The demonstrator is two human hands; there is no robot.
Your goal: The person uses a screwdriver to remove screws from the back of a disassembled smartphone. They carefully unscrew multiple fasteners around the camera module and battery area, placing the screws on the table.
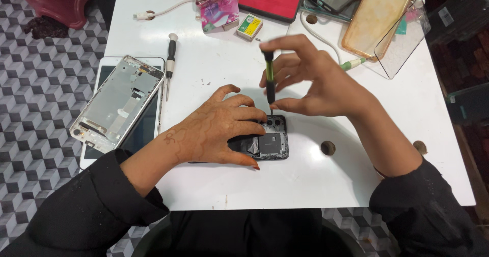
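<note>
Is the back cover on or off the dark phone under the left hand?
Off. The dark phone shows bare internal shielding and camera modules beside the left hand; the right hand stands a screwdriver upright on it.

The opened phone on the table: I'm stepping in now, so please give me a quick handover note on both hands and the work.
Left hand lies flat on the opened phone, pinning it to the white table.
Right hand holds a black-and-green screwdriver upright, tip at the phone's top edge by the camera lenses.
Done: back cover is off, the insides are bare.
Left: the screw under the tip.
A spare screwdriver and a metal phone frame lie to the left.
</note>
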